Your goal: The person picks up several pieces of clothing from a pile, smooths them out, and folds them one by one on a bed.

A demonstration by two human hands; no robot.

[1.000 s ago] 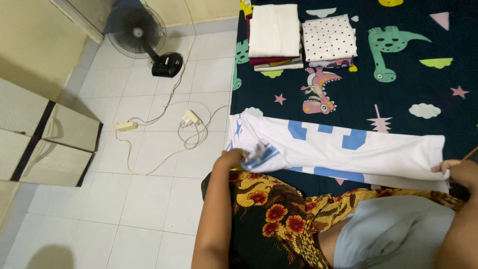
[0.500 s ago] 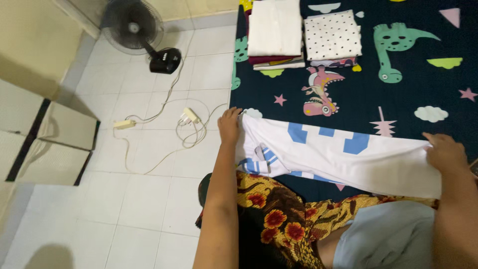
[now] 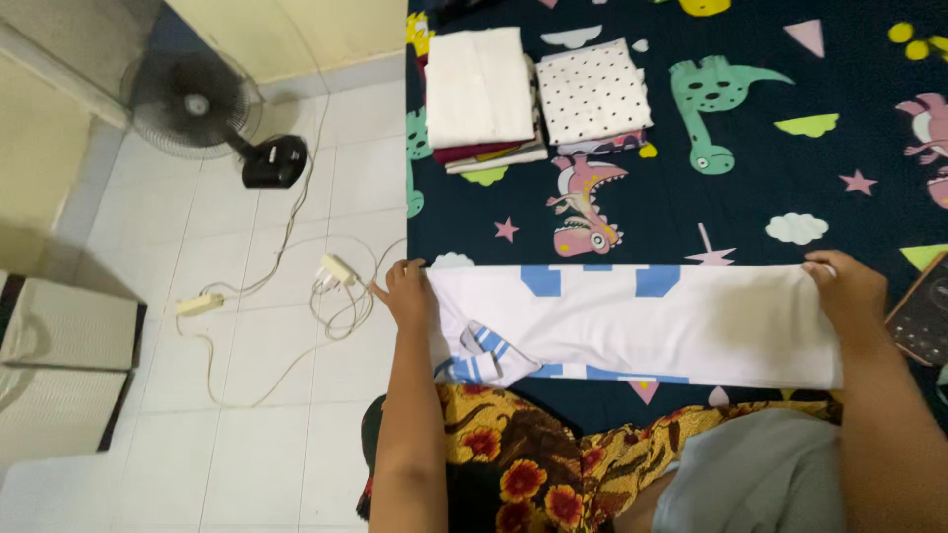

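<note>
Both hands lie flat and released on the folded white jersey (image 3: pixel 632 326): left hand (image 3: pixel 407 292) at its left end, right hand (image 3: pixel 844 293) at its right end.

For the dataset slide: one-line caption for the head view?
Left hand and right hand press flat the two ends of a folded white shirt with blue markings on a dinosaur-print sheet.

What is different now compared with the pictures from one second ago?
Both hands let go of the near edge of the white shirt and moved up to its far edge. The left hand and right hand now press flat on its two ends. The folded stacks and fan lie as before.
</note>
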